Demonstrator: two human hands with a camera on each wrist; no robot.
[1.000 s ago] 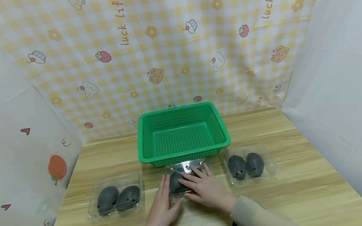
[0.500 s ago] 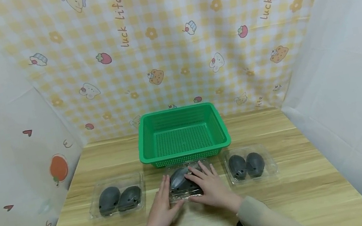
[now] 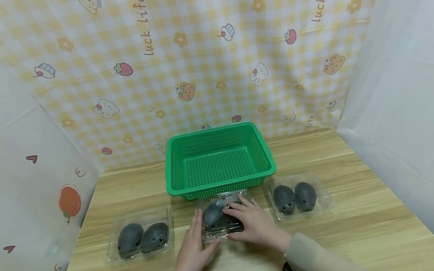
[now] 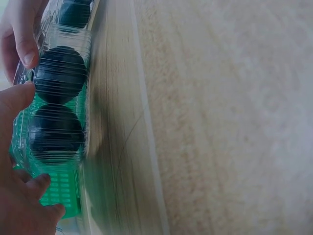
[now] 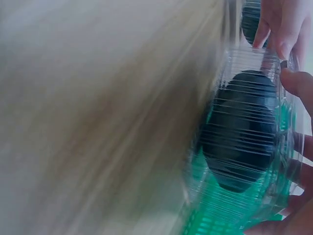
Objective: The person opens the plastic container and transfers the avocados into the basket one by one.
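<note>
A clear plastic clamshell box lies on the table at the front of the green basket, its lid down. Inside are two dark grey egg-shaped pieces with small dark holes. My left hand holds the box at its left end, fingers along the side and thumb at the near edge. My right hand grips the right end, fingers spread over the lid and thumb at the front rim. In the left wrist view, the left thumb touches the upper near edge. The right hand partly hides the right-hand piece.
The green basket stands behind the box. One more clear box with two dark pieces lies at the left, and another at the right. A patterned cloth hangs along the table's back edge.
My right hand has shifted slightly right and spread along the box's right end, uncovering more of the left dark piece. The lid now lies flatter. My left hand has stayed in place.
</note>
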